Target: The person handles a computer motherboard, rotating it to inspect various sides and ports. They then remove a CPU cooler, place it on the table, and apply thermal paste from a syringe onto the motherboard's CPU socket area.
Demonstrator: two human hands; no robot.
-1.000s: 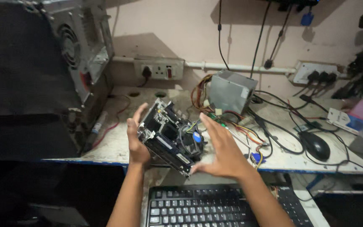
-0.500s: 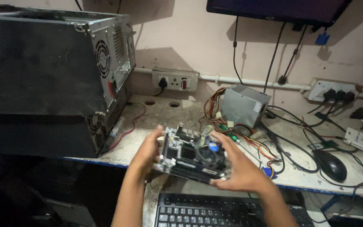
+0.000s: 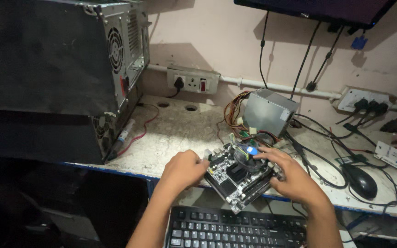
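Head view: a small motherboard (image 3: 237, 177) is held over the near edge of the worn desk (image 3: 175, 133), just above the black keyboard (image 3: 235, 229). The left hand (image 3: 184, 170) is clamped on its left edge; the right hand (image 3: 292, 177) is closed over the right side, beside the fan cooler (image 3: 249, 156). The board's long axis runs diagonally, far-left to near-right, between both hands. The computer case (image 3: 60, 69) is seen far left.

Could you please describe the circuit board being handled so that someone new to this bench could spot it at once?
Start at the big black computer case on the left of the bench and go right along the front edge. Above the black keyboard, the left hand and right hand hold a small motherboard. It alone carries a round cooler fan with a blue centre.
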